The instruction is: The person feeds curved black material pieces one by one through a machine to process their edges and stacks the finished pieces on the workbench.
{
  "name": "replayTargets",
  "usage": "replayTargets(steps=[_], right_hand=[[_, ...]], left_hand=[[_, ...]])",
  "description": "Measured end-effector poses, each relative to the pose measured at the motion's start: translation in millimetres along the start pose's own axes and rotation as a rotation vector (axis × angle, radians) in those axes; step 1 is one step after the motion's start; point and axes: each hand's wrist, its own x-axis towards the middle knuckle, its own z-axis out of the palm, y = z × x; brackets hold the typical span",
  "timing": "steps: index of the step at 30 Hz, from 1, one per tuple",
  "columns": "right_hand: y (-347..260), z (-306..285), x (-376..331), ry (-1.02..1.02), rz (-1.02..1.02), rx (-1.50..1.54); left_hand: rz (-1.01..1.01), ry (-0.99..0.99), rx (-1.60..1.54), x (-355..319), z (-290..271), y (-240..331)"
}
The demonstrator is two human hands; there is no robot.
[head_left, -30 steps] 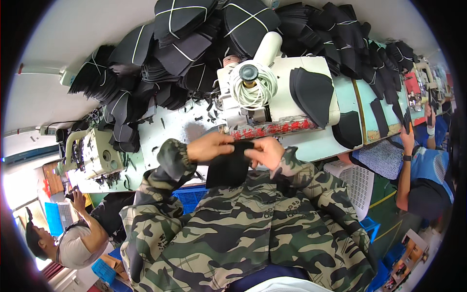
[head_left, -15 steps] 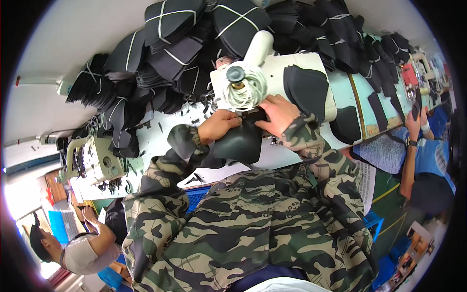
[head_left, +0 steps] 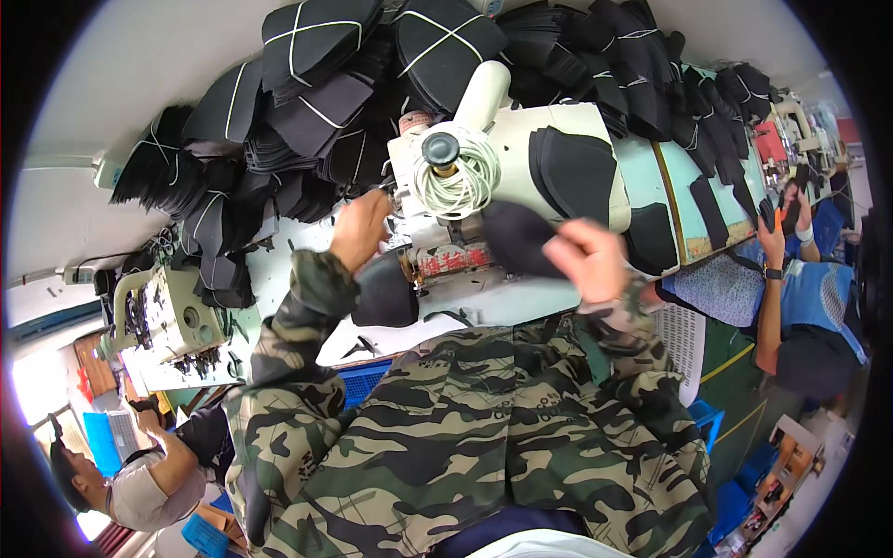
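Note:
My right hand [head_left: 588, 258] is raised in front of the white sewing machine [head_left: 507, 126] and pinches a black curved fabric piece [head_left: 516, 237] by its edge. My left hand [head_left: 358, 228] reaches to the left end of the machine head, beside the spool of white cord [head_left: 456, 177]. Its fingertips are hidden against the machine. A second black fabric piece [head_left: 386, 293] lies on the white table [head_left: 521, 302] under my left wrist. Both of my forearms are in camouflage sleeves.
Tall stacks of black pieces with white lines [head_left: 307, 93] fill the table behind the machine. Another sewing machine [head_left: 163, 316] stands at the left. One person [head_left: 805, 298] works at the right, another [head_left: 139, 484] sits lower left. A blue crate [head_left: 367, 381] is under the table.
My hands have parted. The right one has carried a black piece up and to the right, while the left one has moved up to the machine head. The other piece stays on the table.

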Motion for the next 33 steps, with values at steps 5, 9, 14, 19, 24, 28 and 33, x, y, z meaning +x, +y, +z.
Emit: replayTargets(steps=[5, 9, 14, 19, 24, 28, 33], right_hand=[[15.6, -21.3, 28.1, 0.224, -0.108, -0.753], [6.3, 24.2, -2.4, 0.048, -0.171, -0.38], [-2.4, 74.5, -15.5, -0.526, 0.168, 0.086], [-5.0, 99.2, -6.0, -0.56, 0.339, 0.422], [-0.9, 101.3, 14.6, -0.366, 0.166, 0.145], [-0.8, 78.7, 23.1, -0.105, 0.045, -0.135], [-3.5, 99.9, 27.2, 0.005, -0.122, -0.39]], left_hand=[[0.171, -0.226, 1.015, -58.4, 29.9, -84.0], [0.116, -0.032, 0.904, -70.2, 43.3, -71.1], [0.161, -0.729, 0.229, -52.5, 15.5, -56.3], [0.076, -0.801, -0.162, -49.4, 18.4, 15.9], [-0.127, -0.532, -0.113, -30.8, 27.2, 1.2], [-0.124, -0.036, -0.244, 9.2, -48.1, -55.3], [0.213, -0.614, -0.084, -42.1, -3.8, -6.1]])
